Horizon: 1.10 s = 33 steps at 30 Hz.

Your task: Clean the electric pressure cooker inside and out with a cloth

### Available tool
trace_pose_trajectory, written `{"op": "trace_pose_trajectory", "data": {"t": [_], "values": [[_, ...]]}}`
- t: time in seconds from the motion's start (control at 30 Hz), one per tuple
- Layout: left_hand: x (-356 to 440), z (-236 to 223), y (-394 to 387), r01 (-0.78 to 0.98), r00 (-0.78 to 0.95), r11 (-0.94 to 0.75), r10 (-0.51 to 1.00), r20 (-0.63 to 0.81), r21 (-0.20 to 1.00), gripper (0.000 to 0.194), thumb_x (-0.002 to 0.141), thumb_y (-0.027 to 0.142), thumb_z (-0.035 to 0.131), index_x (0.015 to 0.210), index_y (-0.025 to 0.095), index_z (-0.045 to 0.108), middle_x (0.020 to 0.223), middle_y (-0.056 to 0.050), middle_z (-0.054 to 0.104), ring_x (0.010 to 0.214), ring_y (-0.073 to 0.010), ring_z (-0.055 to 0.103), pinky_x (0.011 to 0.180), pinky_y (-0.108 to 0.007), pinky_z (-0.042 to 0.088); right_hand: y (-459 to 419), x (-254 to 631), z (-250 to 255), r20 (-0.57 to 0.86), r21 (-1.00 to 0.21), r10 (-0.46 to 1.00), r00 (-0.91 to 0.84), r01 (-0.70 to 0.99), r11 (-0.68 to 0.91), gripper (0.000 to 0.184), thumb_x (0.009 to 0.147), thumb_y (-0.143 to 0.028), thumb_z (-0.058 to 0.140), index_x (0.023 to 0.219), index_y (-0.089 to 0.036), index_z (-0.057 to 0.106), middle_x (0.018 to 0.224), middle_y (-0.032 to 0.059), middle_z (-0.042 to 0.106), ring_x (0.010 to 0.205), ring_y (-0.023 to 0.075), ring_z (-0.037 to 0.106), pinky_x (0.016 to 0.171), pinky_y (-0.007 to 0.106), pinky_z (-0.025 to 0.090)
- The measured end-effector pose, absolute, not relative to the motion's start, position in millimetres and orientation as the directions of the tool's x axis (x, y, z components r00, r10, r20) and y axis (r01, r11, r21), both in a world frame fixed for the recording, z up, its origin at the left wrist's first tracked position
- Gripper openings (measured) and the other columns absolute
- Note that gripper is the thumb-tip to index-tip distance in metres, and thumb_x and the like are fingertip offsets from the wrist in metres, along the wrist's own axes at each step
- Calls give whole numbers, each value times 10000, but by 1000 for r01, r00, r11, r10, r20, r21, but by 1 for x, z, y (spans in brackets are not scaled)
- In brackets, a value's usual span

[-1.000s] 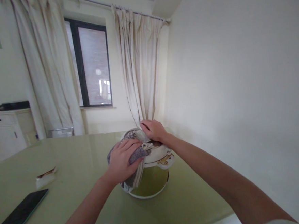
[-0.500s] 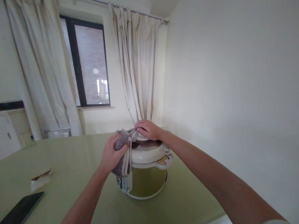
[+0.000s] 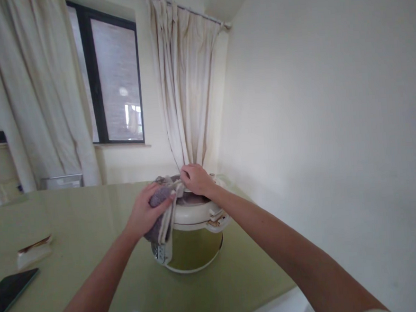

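A pressure cooker with a white lid [image 3: 192, 216] and a shiny, reflective body [image 3: 196, 249] stands upright on the green table. My left hand [image 3: 146, 210] is closed round a grey cloth [image 3: 159, 226], which hangs folded over the cooker's left rim and its control panel [image 3: 161, 254]. On top of the lid, my right hand [image 3: 197, 179] has its fingers curled over the lid handle. A pale end of the cloth reaches to these fingers, and what lies directly under them is mostly hidden. A side latch [image 3: 218, 223] juts out below the lid at right.
The green table [image 3: 92, 230] has a glossy top. At its left lie a dark flat tablet-like object [image 3: 11, 293] and a small whitish packet [image 3: 34, 251]. A white wall [image 3: 315, 120] rises close on the right. Behind are curtains [image 3: 188, 81] and a window [image 3: 117, 77].
The view has shifted, so everything appears further left. My right hand's fingers are more curled on the lid top. A small knob now shows behind my right wrist. The left hand keeps the cloth.
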State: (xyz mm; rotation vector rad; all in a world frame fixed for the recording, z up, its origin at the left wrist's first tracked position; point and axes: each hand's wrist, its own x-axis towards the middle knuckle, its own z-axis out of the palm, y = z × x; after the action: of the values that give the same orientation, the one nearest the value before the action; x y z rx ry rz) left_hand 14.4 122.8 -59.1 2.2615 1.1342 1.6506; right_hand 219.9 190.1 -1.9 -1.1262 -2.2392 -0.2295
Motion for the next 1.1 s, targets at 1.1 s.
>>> {"op": "trace_pose_trajectory", "data": {"t": [1.1], "values": [[-6, -115, 153, -24, -167, -337, 930, 329, 941, 694, 823, 712, 706, 1273, 185, 679, 1107, -91, 780, 1023, -277, 737, 917, -372, 585, 206, 244, 10, 496, -223, 517, -698, 472, 853, 410, 1049, -513, 562, 905, -157, 706, 826, 17, 622, 787, 149, 542, 760, 277, 367]]}}
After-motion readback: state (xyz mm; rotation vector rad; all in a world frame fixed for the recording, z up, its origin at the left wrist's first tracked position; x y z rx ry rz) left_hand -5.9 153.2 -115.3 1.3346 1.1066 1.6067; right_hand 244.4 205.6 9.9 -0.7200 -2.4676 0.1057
